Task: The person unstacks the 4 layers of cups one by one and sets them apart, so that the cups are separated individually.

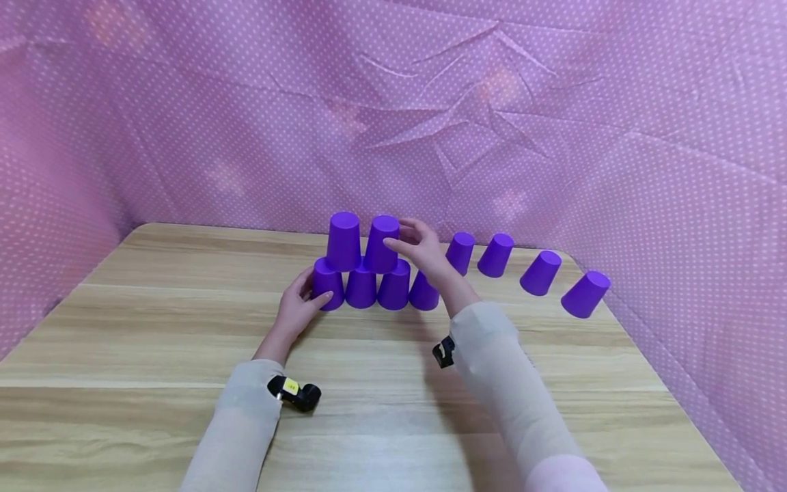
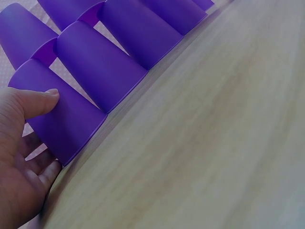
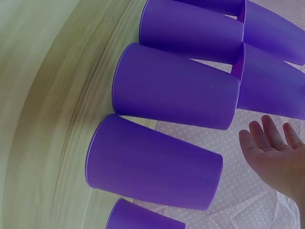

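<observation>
Several purple cups stand upside down in a row on the table. My left hand holds the leftmost cup, its thumb on the front and its fingers round the far side. Two more upturned cups form an upper row: a left upper cup and a right upper cup, each bridging two cups below. Beside the right upper cup is my right hand, thumb and fingers spread around it. In the right wrist view the right hand's fingers are relaxed, with a gap between them and that cup.
Several separate upturned cups trail off to the right, ending with the rightmost cup near the table's right edge. Pink dotted cloth hangs behind and at both sides of the wooden table. My right forearm partly covers the row's right-end cup.
</observation>
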A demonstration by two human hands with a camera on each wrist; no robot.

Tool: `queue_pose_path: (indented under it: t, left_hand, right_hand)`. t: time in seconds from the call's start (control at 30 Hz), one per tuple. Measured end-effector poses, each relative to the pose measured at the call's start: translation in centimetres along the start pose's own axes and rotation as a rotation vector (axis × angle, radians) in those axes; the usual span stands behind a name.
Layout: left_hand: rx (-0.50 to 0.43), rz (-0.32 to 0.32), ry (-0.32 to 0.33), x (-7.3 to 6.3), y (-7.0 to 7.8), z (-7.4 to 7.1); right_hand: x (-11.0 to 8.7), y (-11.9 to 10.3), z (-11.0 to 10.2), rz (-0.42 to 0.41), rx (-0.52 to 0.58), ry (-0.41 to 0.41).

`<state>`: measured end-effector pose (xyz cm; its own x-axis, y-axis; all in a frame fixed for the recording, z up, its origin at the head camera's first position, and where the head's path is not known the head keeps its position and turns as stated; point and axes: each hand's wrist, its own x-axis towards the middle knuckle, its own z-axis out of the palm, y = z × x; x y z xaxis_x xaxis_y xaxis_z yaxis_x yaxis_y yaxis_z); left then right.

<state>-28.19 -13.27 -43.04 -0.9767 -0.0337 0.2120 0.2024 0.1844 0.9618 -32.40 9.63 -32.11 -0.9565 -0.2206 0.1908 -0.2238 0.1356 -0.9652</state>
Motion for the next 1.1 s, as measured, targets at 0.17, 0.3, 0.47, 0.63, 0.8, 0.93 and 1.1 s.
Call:
queue_pose_path:
  t: [0.17, 0.3, 0.47, 0.63, 0.8, 0.93, 1.1]
  left_hand:
    - [-0.009, 0.005, 0.009, 0.0, 0.1, 0.1]
    - [-0.008, 0.004, 0.010, 0.0, 0.1, 0.1]
    - [-0.019, 0.005, 0.004, 0.1, 0.0, 0.0]
    - [-0.024, -0.002, -0.001, 0.2, 0.0, 0.0]
    - [-0.023, 0.003, 0.002, 0.1, 0.1, 0.0]
    - [-0.024, 0.008, -0.001, 0.1, 0.1, 0.0]
    - [-0.021, 0.009, 0.004, 0.1, 0.1, 0.0]
  right_hand:
    - [0.1, -0.3, 0.6, 0.010, 0.018, 0.007]
    - [0.2, -0.5, 0.9, 0.015, 0.012, 0.016]
    - [0.3, -0.7, 1.2, 0.005, 0.010, 0.030]
    - [0.4, -0.6, 1.4, 0.005, -0.001, 0.046]
    - [0.3, -0.6, 1.4, 0.001, -0.001, 0.050]
    - [0.2, -0.6, 1.2, 0.002, 0.013, 0.049]
    - [-0.2, -0.8, 0.6, -0.032, 0.014, 0.057]
